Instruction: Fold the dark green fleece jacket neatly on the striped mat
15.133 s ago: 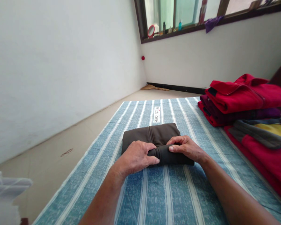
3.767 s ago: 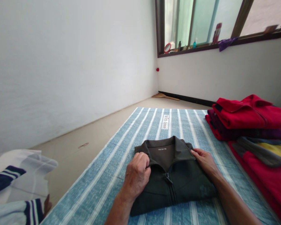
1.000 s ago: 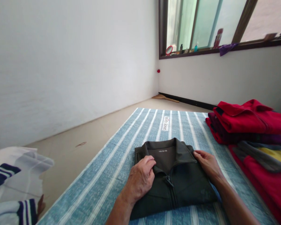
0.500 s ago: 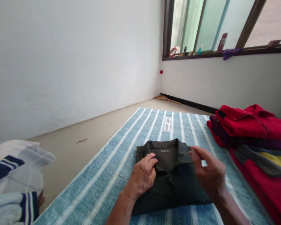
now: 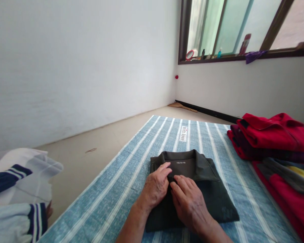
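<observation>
A dark green collared shirt lies folded on the striped bedspread, its collar toward the far end. Small pale size lettering shows inside the neck. My left hand grips the left side of the collar, fingers bent over its edge. Close beside it, my right hand has its fingers pressed together on the front opening just below the neck. The fingertips of both hands nearly meet there. My right hand covers part of the shirt's front.
Folded red and purple clothes are stacked on the right. Nearer, grey, yellow and red garments lie in another pile. At the left edge are pale clothes with navy striped cuffs. A window and white walls stand behind.
My right hand has moved left from the right collar point to the front opening, and that collar flap now lies flat. My left hand stays at the collar. The view has shifted slightly.
</observation>
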A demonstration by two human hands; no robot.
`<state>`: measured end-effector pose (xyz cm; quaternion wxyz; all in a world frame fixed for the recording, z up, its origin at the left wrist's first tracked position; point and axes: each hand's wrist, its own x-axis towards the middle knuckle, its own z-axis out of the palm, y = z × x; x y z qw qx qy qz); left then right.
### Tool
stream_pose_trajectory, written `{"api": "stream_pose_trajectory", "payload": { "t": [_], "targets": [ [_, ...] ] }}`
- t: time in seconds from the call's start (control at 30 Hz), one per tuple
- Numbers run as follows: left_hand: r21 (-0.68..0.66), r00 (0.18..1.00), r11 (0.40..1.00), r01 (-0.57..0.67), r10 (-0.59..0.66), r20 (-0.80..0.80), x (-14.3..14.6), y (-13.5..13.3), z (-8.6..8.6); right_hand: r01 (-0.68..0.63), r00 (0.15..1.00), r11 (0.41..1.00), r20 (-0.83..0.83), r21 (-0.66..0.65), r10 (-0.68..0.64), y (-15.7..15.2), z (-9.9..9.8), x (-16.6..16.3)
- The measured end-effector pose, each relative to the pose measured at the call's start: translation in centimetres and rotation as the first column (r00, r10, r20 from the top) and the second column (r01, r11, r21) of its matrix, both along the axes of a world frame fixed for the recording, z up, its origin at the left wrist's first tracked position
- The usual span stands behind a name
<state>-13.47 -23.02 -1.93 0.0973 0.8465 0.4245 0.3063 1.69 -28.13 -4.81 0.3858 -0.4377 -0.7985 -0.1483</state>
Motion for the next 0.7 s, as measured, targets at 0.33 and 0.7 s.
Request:
{"api": "stream_pose_trajectory", "payload": {
  "t": [0.33, 0.7],
  "targets": [
    [0.035, 0.999, 0.999, -0.035, 0.036, -0.031, -0.2, 1.1, -0.7, -0.039, 0.999, 0.998, -0.018, -0.049, 0.039, 0.0, 0.1, -0.3],
    [0.008, 0.982, 0.997, -0.076, 0.076, -0.172, 0.0, 1.7, -0.3, -0.045, 0.999, 0.998, -0.031, -0.048, 0.043, 0.1, -0.1, -0.4]
  ]
}}
